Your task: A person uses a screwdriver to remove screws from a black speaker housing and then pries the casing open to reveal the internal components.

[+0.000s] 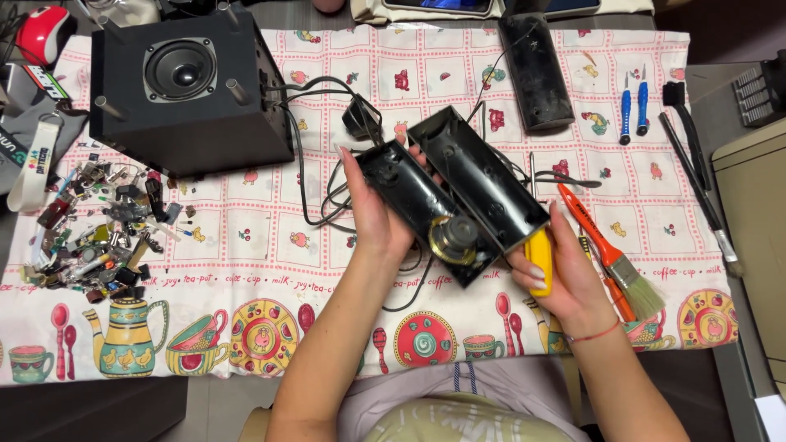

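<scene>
An opened black speaker casing [454,192] is shown held above the patterned cloth [246,245] at centre frame: the half carrying the small driver [453,237] is gripped by the left hand [377,217], while the empty half is steadied by the right hand [565,274], whose fingers are also curled round a yellow-handled tool [540,260]. The separation step appears to be in hand – careful parting would be called for, since wires trail towards twelve o'clock, where the large black speaker box [184,90] stands at ten o'clock.

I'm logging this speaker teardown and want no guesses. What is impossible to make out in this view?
- Yellow tool: its tip, hidden by the right hand and the shell half.
- Small parts pile: pieces too small to identify.
- Driver: its wiring, hidden behind the left hand.
- Devices at the top edge: cut off.
</scene>
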